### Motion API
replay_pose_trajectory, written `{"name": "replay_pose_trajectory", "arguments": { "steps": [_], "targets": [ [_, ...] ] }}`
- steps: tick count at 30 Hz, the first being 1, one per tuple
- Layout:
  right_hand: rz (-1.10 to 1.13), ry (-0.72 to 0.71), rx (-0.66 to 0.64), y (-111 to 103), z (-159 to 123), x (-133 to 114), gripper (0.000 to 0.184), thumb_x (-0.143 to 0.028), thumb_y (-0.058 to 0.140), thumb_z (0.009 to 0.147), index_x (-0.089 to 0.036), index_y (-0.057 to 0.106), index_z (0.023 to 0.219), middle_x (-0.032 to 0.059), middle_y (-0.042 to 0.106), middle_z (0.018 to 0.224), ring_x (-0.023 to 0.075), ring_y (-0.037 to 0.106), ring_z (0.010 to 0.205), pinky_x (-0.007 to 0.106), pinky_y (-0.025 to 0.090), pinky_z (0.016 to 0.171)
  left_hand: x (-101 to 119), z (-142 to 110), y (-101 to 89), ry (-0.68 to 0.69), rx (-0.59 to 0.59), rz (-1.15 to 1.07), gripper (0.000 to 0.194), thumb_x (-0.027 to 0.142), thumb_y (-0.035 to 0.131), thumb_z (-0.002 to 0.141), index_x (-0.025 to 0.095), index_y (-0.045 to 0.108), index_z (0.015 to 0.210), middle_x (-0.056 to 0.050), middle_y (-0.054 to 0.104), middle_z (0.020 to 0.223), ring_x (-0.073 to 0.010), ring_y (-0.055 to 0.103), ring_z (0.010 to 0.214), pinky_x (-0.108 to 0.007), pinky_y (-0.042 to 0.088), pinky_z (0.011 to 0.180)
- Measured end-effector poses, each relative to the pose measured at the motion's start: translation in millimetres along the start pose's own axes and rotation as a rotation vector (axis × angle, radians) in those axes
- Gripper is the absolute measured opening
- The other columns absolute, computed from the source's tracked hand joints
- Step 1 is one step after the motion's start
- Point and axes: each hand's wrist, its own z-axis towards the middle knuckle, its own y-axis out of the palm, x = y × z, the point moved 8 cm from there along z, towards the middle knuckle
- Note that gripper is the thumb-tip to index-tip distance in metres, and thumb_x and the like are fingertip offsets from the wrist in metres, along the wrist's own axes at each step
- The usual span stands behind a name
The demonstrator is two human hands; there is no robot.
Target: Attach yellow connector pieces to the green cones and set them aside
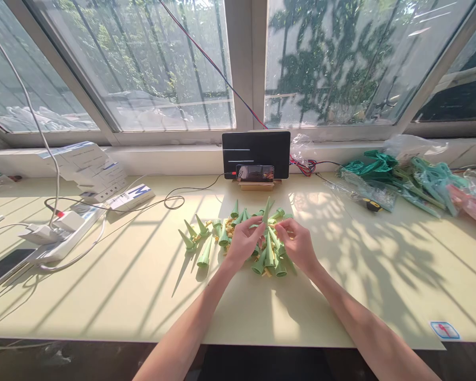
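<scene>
Over a pile of green plastic cones (269, 255), my left hand (246, 238) pinches one green cone (266, 210) with its tip pointing up. Close beside it, my right hand (297, 242) has its thumb and fingers pressed together; whatever is between them is too small to make out. Many cones lie on their sides with hollow ends showing. Small yellow pieces (266, 273) are mixed in among them, partly hidden by cones and hands. Left of the pile, several cones (188, 241) stand on their wide ends.
A tablet (256, 145) and a phone (255, 173) lean on a stand at the back. To the left are a power strip (73, 233) with cables and white boxes (88, 168). Plastic bags and green parts (418, 177) lie back right. A numbered label (445, 330) marks the front edge.
</scene>
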Motion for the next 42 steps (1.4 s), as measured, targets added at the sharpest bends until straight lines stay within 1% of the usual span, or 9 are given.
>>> {"name": "replay_pose_trajectory", "arguments": {
  "steps": [4, 9, 16, 20, 23, 26, 31, 37, 42],
  "targets": [
    [0.001, 0.006, -0.013, 0, 0, 0, 0.032, -0.047, 0.054, 0.092, -0.02, 0.059, 0.078, 0.0008, 0.059, 0.066, 0.0139, 0.052, 0.057, 0.028, 0.047, 0.058, 1, 0, 1.1, 0.004, -0.001, 0.0, 0.042, 0.046, 0.067, 0.082, 0.017, 0.068, 0.112, -0.006, 0.065, 0.094, -0.0091, 0.054, 0.053, -0.025, 0.045, 0.051],
    [-0.009, 0.003, -0.023, 0, -1, 2, 0.036, -0.049, 0.051, 0.093, -0.021, 0.051, 0.071, -0.0043, 0.043, 0.056, 0.011, 0.037, 0.049, 0.025, 0.036, 0.049, 1, -1, 2.4, -0.003, -0.006, 0.005, 0.042, 0.047, 0.068, 0.081, 0.019, 0.07, 0.112, -0.004, 0.066, 0.08, -0.0101, 0.053, 0.052, -0.025, 0.044, 0.05],
    [-0.083, -0.011, -0.012, 0, -1, 1, 0.041, -0.05, 0.048, 0.095, -0.02, 0.049, 0.067, -0.0058, 0.034, 0.052, 0.01, 0.03, 0.046, 0.025, 0.026, 0.046, 0, -1, 2.7, 0.005, -0.017, 0.004, 0.045, 0.048, 0.069, 0.08, 0.019, 0.07, 0.113, -0.003, 0.066, 0.074, -0.0109, 0.053, 0.05, -0.025, 0.044, 0.049],
    [-0.094, -0.003, -0.015, 0, -1, 1, 0.042, -0.05, 0.046, 0.096, -0.02, 0.049, 0.066, -0.0054, 0.035, 0.051, 0.0098, 0.029, 0.046, 0.025, 0.025, 0.046, 0, -1, 4.5, -0.002, -0.038, 0.005, 0.046, 0.048, 0.068, 0.081, 0.017, 0.069, 0.115, -0.003, 0.064, 0.069, -0.0115, 0.053, 0.05, -0.026, 0.044, 0.049],
    [-0.085, 0.002, -0.019, 0, -1, 0, 0.042, -0.05, 0.046, 0.096, -0.02, 0.048, 0.066, -0.0049, 0.038, 0.051, 0.01, 0.031, 0.046, 0.025, 0.026, 0.046, 1, -2, 4.4, -0.004, -0.029, 0.019, 0.044, 0.048, 0.067, 0.081, 0.018, 0.069, 0.113, -0.004, 0.066, 0.074, -0.0112, 0.053, 0.05, -0.026, 0.044, 0.049],
    [-0.065, 0.007, -0.026, 1, -1, -1, 0.042, -0.051, 0.045, 0.096, -0.02, 0.05, 0.067, -0.003, 0.047, 0.054, 0.0106, 0.039, 0.046, 0.024, 0.031, 0.046, 1, -2, 1.9, -0.015, 0.007, 0.022, 0.04, 0.049, 0.068, 0.08, 0.018, 0.07, 0.106, -0.004, 0.067, 0.079, -0.0106, 0.054, 0.05, -0.026, 0.044, 0.049],
    [-0.049, -0.003, -0.024, 2, 0, -5, 0.031, -0.048, 0.05, 0.094, -0.02, 0.062, 0.095, 0.0049, 0.068, 0.079, 0.0144, 0.058, 0.058, 0.025, 0.044, 0.05, -1, 0, -3.6, -0.022, 0.059, -0.008, 0.038, 0.049, 0.068, 0.079, 0.017, 0.07, 0.101, -0.003, 0.065, 0.077, -0.0105, 0.053, 0.053, -0.025, 0.044, 0.05],
    [-0.043, -0.071, -0.067, 5, 0, -8, 0.03, -0.044, 0.052, 0.094, -0.02, 0.064, 0.105, 0.008, 0.067, 0.093, 0.0176, 0.064, 0.072, 0.029, 0.054, 0.06, -5, 1, -5.9, -0.021, 0.081, -0.079, 0.035, 0.048, 0.068, 0.08, 0.017, 0.069, 0.096, -0.001, 0.059, 0.068, -0.0101, 0.05, 0.052, -0.024, 0.042, 0.048],
    [-0.043, -0.077, -0.059, 3, 0, -7, 0.027, -0.043, 0.052, 0.095, -0.02, 0.064, 0.099, 0.0067, 0.066, 0.092, 0.0165, 0.062, 0.071, 0.03, 0.055, 0.063, -5, 0, -4.1, -0.02, 0.056, -0.069, 0.036, 0.048, 0.067, 0.081, 0.017, 0.069, 0.099, -0.001, 0.059, 0.07, -0.0099, 0.051, 0.053, -0.025, 0.043, 0.05]
  ]
}}
